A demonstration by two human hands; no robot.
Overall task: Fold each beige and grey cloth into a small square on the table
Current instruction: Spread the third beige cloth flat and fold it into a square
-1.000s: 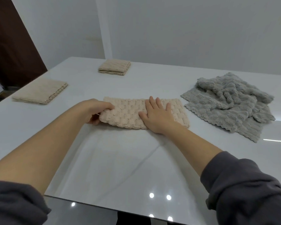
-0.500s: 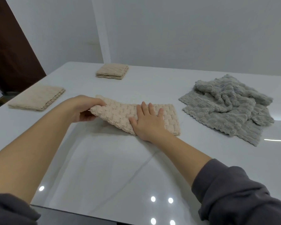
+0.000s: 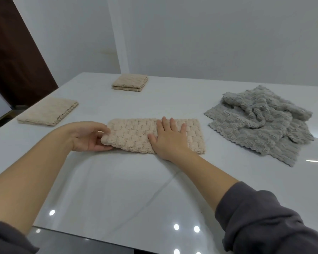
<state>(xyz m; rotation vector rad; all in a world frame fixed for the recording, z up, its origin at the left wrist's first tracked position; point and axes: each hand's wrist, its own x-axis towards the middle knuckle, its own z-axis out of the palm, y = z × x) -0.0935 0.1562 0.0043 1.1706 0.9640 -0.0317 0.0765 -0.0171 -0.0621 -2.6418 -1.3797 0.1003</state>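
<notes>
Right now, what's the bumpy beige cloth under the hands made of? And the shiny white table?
The beige cloth looks like soft, plush fabric, maybe microfibre or fleece: its surface is fuzzy with a puffy basket-weave pattern. The table looks like polished stone or a glossy stone-look slab: white, faint grey veins, and lights mirrored in it.

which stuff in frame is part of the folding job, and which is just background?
Job:
beige cloth, left hand holding its left end, right hand flat on it
grey cloth, crumpled
near square and far square, beige, folded
table

Background:
door
wall
</notes>
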